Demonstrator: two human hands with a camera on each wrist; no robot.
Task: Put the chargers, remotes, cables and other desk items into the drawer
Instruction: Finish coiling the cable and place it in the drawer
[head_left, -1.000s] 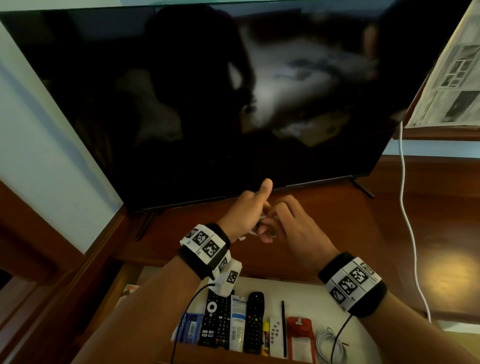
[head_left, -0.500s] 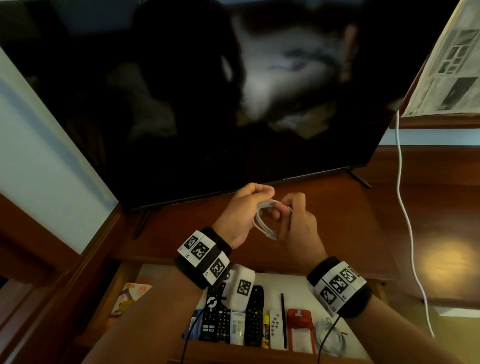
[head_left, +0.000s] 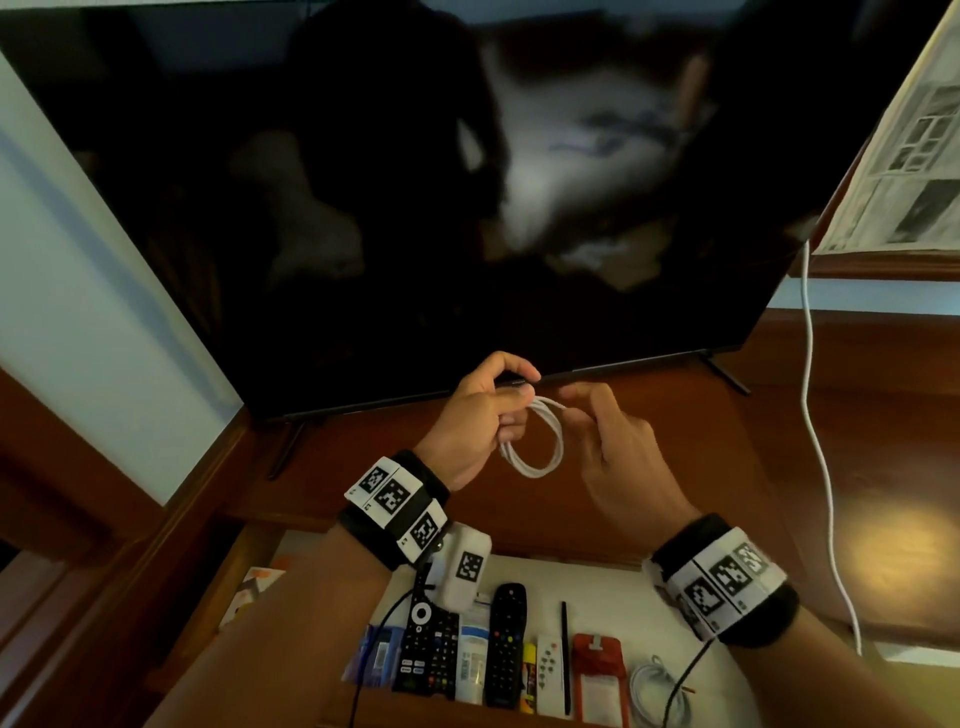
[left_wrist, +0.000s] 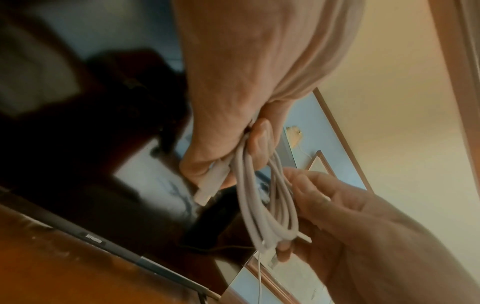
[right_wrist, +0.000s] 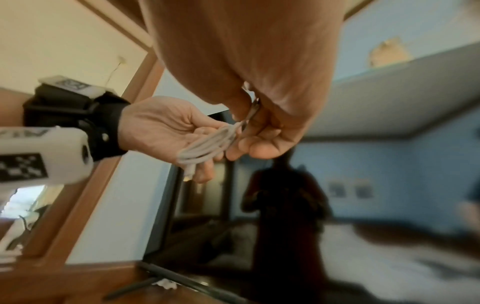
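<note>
A large dark television (head_left: 467, 208) stands on the far part of a brown wooden desk (head_left: 701, 467), pale blue wall behind; the badge on its bottom edge is too blurred to read. Nearer, the open drawer (head_left: 597, 582) holds remotes (head_left: 434, 649) in a row. Above the desk, the left hand (head_left: 480, 426) grips a coiled white cable (head_left: 537, 441), fingers curled round it. The right hand (head_left: 618, 457) pinches the coil's loops.

A thin white charging cable (head_left: 535, 441), wound into a small loose coil of several loops, hung in the air above the brown wooden desk's front edge. Below, the open wooden drawer (head_left: 249, 566) held two black button remotes (head_left: 434, 649) lying side by side, flat, near its front edge.
</note>
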